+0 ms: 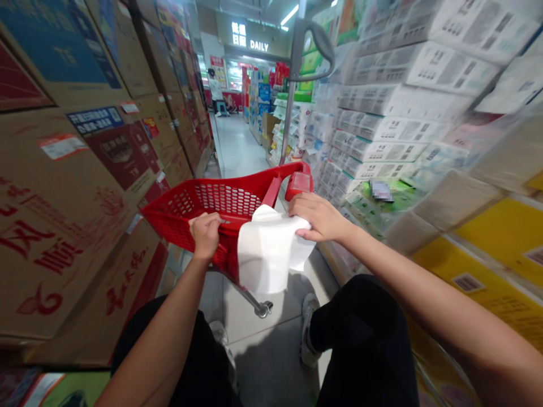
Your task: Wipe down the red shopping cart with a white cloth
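A red plastic shopping basket [224, 195] with slotted walls stands between my knees. My left hand [206, 233] is closed around its near rim, on the left. At the right end of that rim, my right hand [320, 217] is closed on a white cloth [265, 249], which drapes over the near side; whether it is fabric or paper I cannot tell. The cloth hides part of the basket's near wall. Just beyond my right hand is the red block-shaped end of the basket's handle [299, 183]. Below, a metal leg ends in a caster [263, 309].
Stacked cardboard cartons [63, 215] wall the left side. White plastic-wrapped packs [382, 118] and yellow packs [500, 237] rise on the right. A grey pole with a loop handle [292, 73] stands behind the basket. Down the aisle [240, 141] is a person [214, 93].
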`<state>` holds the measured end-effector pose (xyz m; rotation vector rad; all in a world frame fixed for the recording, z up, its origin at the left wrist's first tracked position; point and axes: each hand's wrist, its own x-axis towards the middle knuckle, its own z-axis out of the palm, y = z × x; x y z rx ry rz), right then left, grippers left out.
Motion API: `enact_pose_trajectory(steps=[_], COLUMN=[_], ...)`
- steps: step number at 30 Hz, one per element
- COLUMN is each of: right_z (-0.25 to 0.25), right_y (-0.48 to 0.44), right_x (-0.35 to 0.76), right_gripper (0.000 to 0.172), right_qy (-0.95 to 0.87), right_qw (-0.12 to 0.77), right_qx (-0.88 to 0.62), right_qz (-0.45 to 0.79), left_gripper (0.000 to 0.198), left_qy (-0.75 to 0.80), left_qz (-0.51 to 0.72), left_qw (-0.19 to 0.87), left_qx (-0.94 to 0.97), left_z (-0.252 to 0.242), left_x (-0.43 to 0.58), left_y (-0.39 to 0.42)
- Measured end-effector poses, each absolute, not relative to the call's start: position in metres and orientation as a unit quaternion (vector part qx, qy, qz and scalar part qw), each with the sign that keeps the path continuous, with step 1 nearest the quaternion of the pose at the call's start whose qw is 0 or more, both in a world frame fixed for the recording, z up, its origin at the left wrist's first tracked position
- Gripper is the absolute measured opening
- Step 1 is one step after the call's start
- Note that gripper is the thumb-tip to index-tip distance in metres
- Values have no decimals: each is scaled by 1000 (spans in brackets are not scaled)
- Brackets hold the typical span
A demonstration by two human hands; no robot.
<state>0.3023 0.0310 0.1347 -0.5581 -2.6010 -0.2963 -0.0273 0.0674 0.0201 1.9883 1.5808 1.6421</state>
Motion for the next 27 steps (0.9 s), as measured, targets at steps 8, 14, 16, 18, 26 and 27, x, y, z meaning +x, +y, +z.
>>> enact_pose_trajectory(steps=[8,14,16,18,26,27], right_z=[133,132,132,133,135,133], right_y=[18,8,3,-1,-4,-4], right_x=[289,287,285,283,281,283], right_gripper=[66,54,50,48,55,56], right_qy=[-947,-935,-927,-921,-825,-796], right_qw=[237,238,246,257,381,393], right_qx=[-185,-221,-249,-268,-413,-457], right_qz=[-116,-146,-136,-118,-56,-60], left_gripper=[33,25,23,34,38,36], left_qy=[479,458,450,430,409,412], left_qz=[574,584,602,605,331,314], left_qw=[151,149,127,90,196,188], left_qx=[647,653,647,664,828,834], left_z=[20,27,41,62,129,130], left_x=[-51,-49,-40,-28,16,18], left_y=[72,68,54,35,-12,-10])
